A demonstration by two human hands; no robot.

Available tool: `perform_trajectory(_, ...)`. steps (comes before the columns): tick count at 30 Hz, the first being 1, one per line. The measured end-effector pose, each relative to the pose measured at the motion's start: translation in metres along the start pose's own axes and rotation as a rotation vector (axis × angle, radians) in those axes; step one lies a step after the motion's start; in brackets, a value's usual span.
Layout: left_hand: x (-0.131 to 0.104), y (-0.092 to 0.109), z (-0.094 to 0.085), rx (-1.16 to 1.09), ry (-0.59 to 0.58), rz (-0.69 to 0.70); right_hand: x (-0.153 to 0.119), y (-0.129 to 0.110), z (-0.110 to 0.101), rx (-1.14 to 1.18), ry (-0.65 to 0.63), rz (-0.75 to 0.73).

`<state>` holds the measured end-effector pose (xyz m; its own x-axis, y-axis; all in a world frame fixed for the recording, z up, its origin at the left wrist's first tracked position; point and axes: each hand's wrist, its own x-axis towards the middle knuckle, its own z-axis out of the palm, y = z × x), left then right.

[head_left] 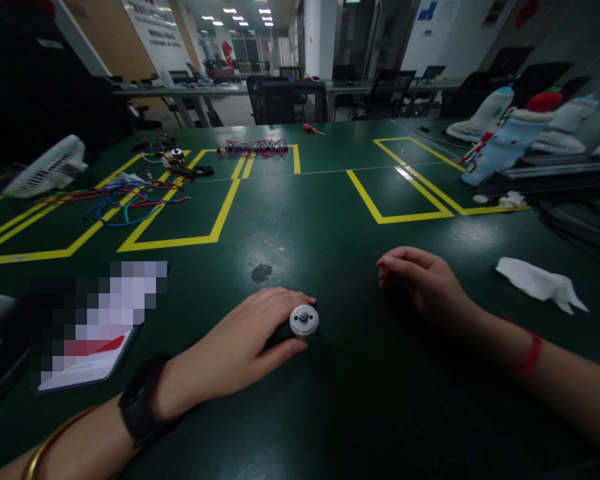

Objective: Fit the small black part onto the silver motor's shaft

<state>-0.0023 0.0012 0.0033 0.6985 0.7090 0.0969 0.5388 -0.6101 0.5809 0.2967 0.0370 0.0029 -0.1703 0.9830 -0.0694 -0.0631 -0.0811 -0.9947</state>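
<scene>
A small round silver motor [304, 321], with a short shaft and two holes on its top face, stands on the green table near the middle. My left hand [260, 327] is closed around it, thumb at the near side and fingers at the far side. To the right, my right hand [423, 280] rests on the table, apart from the motor. Its fingers are curled together, and what they hold, if anything, is hidden.
At left lies a phone [93, 373], partly pixelated. Loose wires [125, 200], a wire bundle [255, 149], a small white fan [50, 167] and a screwdriver [310, 129] lie farther back. On the right are a tissue [537, 280], a blue snowman-like figure [505, 143] and dark cables [575, 220].
</scene>
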Motion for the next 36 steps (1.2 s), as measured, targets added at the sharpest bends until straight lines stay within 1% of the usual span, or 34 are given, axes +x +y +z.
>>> perform_trajectory(6,-0.0003,-0.0016,0.001,0.01,-0.006,-0.004,-0.0018,-0.0004,0.0043,-0.034,-0.008,-0.001)
perform_trajectory(26,-0.0012,-0.0007,0.001,0.008,0.016,0.007,-0.0042,-0.0037,0.0069,-0.136,-0.04,0.034)
perform_trajectory(33,-0.0013,-0.0023,0.0014,0.021,0.007,0.0,-0.0038,-0.0046,0.0083,-0.254,-0.084,0.025)
perform_trajectory(36,-0.0017,-0.0028,0.0023,0.023,0.005,-0.003,-0.0032,-0.0049,0.0089,-0.344,-0.123,-0.008)
